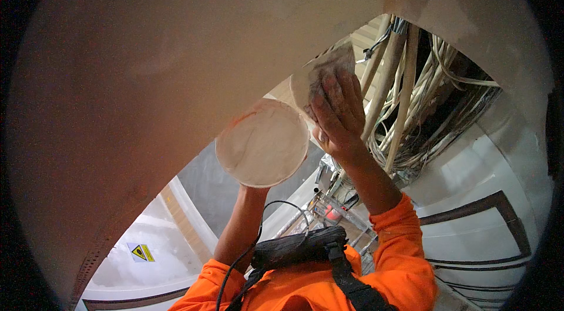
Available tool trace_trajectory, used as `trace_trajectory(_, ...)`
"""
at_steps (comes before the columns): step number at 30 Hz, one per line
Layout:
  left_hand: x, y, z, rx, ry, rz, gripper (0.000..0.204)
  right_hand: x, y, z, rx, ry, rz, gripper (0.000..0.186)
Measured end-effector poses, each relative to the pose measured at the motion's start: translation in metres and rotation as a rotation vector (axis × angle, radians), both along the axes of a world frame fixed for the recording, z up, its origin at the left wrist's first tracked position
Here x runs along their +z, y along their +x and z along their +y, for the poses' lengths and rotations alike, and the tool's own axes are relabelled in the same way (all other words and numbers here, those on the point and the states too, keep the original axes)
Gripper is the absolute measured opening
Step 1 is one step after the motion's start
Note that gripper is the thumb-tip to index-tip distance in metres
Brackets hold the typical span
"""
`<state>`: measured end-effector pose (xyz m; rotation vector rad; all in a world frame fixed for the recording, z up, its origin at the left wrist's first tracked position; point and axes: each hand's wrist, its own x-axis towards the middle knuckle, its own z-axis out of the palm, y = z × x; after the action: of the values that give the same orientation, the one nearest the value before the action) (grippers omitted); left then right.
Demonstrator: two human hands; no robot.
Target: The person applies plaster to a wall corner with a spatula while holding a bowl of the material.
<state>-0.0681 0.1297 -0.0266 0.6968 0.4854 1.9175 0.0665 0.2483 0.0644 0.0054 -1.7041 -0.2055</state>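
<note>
My left hand point(254, 192) is raised under a round beige piece point(262, 145), whose face looks dusty or coated. Most of the fingers are hidden behind that piece, and it rests against or in the hand. To its right, my right hand point(339, 112) is raised with its fingers curled over a thin, dusty brown-grey pad point(332, 59). The pad looks like sandpaper, though its kind is not certain. It lies close to the lower edge of a broad beige plastered panel point(176, 58) overhead.
Bundled cables and pipes point(405, 88) hang through an opening at the upper right. White curved panels with dark trim point(470, 211) stand at the right. A yellow warning sign point(141, 252) is on the white surface at the lower left. A metal frame or ladder point(338, 214) stands below.
</note>
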Motion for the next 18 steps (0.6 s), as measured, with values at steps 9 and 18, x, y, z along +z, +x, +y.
trace_trajectory(9, -0.005, 0.013, -0.001, 0.008, -0.009, -0.003, 0.080, 0.042, -0.011, 0.024, -0.116, 0.106, 0.058, 0.040)
trace_trajectory(18, -0.009, 0.017, 0.012, 0.008, -0.004, -0.016, 0.080, 0.047, 0.001, 0.051, -0.148, 0.096, 0.148, 0.044)
